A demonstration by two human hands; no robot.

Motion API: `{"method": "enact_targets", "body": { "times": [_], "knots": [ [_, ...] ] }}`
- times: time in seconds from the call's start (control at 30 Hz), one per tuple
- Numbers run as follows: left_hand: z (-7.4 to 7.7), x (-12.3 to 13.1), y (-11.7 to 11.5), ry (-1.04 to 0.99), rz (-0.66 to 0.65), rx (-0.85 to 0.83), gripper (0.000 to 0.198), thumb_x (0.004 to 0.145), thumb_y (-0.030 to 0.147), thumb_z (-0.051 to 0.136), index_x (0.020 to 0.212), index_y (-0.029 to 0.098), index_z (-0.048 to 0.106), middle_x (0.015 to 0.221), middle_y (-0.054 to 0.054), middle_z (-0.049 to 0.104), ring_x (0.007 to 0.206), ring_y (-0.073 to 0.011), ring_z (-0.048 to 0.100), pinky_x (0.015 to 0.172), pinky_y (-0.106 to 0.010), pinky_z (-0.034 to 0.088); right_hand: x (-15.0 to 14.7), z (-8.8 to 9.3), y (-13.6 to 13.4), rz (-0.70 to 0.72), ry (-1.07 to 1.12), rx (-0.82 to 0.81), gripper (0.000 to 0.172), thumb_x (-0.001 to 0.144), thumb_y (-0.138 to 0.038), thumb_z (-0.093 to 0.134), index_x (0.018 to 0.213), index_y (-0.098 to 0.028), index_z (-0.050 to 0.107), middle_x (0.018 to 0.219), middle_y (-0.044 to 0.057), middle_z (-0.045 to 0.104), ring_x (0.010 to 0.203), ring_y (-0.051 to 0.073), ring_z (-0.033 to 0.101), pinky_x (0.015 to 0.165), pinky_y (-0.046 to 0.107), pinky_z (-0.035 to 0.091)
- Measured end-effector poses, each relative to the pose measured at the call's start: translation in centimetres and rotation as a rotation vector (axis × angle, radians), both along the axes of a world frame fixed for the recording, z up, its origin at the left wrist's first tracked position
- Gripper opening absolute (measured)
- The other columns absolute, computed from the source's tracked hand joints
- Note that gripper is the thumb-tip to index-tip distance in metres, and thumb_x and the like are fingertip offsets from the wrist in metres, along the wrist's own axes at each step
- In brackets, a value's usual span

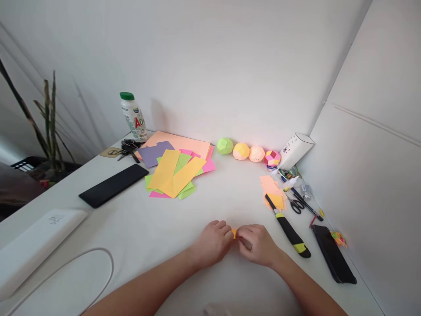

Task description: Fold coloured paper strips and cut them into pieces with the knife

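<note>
One small orange paper piece [234,233], its long axis too hidden to tell, sits over the desk [158,237] between left hand [214,240] and right hand [258,243], both hands' fingers pinched on its opposite sides.

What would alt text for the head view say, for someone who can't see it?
A person's left-hand grip and right-hand grip meet on a small orange piece at a white table. Beyond lie colored paper sheets and, by the wall, four faceted balls; at right, a utility knife and scissors.
</note>
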State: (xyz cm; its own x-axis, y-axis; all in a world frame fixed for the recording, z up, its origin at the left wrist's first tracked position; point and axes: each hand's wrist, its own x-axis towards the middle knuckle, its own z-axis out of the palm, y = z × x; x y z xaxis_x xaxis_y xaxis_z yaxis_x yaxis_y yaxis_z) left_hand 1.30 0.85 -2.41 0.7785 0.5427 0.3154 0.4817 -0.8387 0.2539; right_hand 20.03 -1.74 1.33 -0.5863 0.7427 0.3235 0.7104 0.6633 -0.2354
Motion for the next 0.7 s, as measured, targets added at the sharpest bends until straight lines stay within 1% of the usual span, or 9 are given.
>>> {"method": "enact_targets", "body": {
  "times": [0.1, 0.2, 0.27, 0.33, 0.4, 0.47, 0.57, 0.63, 0.7],
  "knots": [
    [0.5, -0.3, 0.2, -0.217, 0.005, -0.127, 0.014, 0.080, 0.008, 0.043, 0.071, 0.019, 0.044, 0.067, 0.000, 0.052, 0.063, -0.0141, 0.047, 0.062, -0.026, 0.039, -0.9, 0.6, 0.4, -0.008, 0.096, -0.052, 0.018, 0.080, -0.012, 0.040, 0.071, -0.020, 0.053, 0.060, -0.003, 0.057, 0.051, 0.010, 0.050, 0.052, 0.020, 0.040],
    [1.4, -0.7, 0.2, -0.409, 0.005, -0.302, 0.015, 0.073, 0.008, 0.039, 0.065, 0.020, 0.037, 0.061, 0.002, 0.045, 0.059, -0.0123, 0.043, 0.058, -0.024, 0.039, -2.0, 1.0, 0.6, 0.010, 0.192, -0.106, 0.018, 0.080, -0.012, 0.039, 0.071, -0.020, 0.052, 0.062, -0.003, 0.058, 0.053, 0.009, 0.051, 0.053, 0.018, 0.042],
    [1.8, -0.9, 0.0, -0.496, -0.020, -0.425, 0.014, 0.070, 0.009, 0.039, 0.064, 0.021, 0.035, 0.060, 0.003, 0.043, 0.057, -0.0114, 0.041, 0.056, -0.023, 0.037, -2.4, 1.1, 0.6, 0.019, 0.250, -0.136, 0.017, 0.078, -0.012, 0.040, 0.069, -0.020, 0.052, 0.061, -0.003, 0.058, 0.053, 0.008, 0.051, 0.052, 0.018, 0.042],
    [2.2, -1.0, -0.2, -0.555, -0.042, -0.531, 0.012, 0.068, 0.012, 0.040, 0.062, 0.021, 0.034, 0.059, 0.003, 0.042, 0.056, -0.0108, 0.040, 0.055, -0.023, 0.036, -2.4, 1.2, 0.6, 0.024, 0.301, -0.162, 0.016, 0.075, -0.013, 0.041, 0.067, -0.020, 0.052, 0.058, -0.004, 0.056, 0.050, 0.008, 0.048, 0.050, 0.018, 0.041],
    [2.4, -1.1, -0.3, -0.597, -0.032, -0.628, 0.011, 0.066, 0.014, 0.041, 0.061, 0.020, 0.035, 0.058, 0.004, 0.041, 0.055, -0.0104, 0.038, 0.054, -0.023, 0.034, -1.7, 1.4, 0.6, 0.013, 0.347, -0.188, 0.015, 0.073, -0.013, 0.042, 0.064, -0.020, 0.051, 0.056, -0.004, 0.054, 0.050, 0.009, 0.047, 0.050, 0.019, 0.041],
    [2.8, -1.2, -0.3, -0.618, 0.008, -0.752, 0.011, 0.066, 0.016, 0.043, 0.059, 0.020, 0.036, 0.059, 0.003, 0.042, 0.056, -0.0104, 0.038, 0.053, -0.023, 0.033, -0.5, 1.8, 0.8, -0.022, 0.393, -0.213, 0.015, 0.073, -0.013, 0.043, 0.063, -0.020, 0.051, 0.057, -0.004, 0.055, 0.051, 0.009, 0.050, 0.051, 0.020, 0.043],
    [3.3, -1.5, 0.0, -0.651, 0.073, -0.966, 0.012, 0.068, 0.021, 0.046, 0.060, 0.019, 0.038, 0.061, 0.002, 0.044, 0.056, -0.0104, 0.039, 0.052, -0.023, 0.032, 1.2, 2.5, 1.2, -0.117, 0.473, -0.225, 0.018, 0.078, -0.012, 0.041, 0.065, -0.020, 0.051, 0.060, -0.001, 0.059, 0.055, 0.011, 0.056, 0.053, 0.021, 0.046],
    [3.6, -1.7, 0.1, -0.683, 0.092, -1.060, 0.015, 0.070, 0.024, 0.048, 0.060, 0.019, 0.039, 0.062, 0.002, 0.045, 0.056, -0.0101, 0.039, 0.052, -0.023, 0.032, 1.6, 2.7, 1.2, -0.161, 0.562, -0.239, 0.018, 0.083, -0.016, 0.041, 0.070, -0.019, 0.054, 0.066, 0.001, 0.061, 0.062, 0.013, 0.059, 0.058, 0.023, 0.049],
    [3.6, -1.7, 0.2, -0.684, 0.103, -1.096, 0.016, 0.072, 0.025, 0.049, 0.060, 0.018, 0.041, 0.063, 0.002, 0.045, 0.056, -0.0100, 0.039, 0.053, -0.023, 0.033, 1.1, 2.2, 0.8, -0.140, 0.653, -0.322, 0.011, 0.084, -0.023, 0.048, 0.082, -0.019, 0.058, 0.078, 0.005, 0.064, 0.071, 0.015, 0.060, 0.064, 0.026, 0.051]
  ]
}}
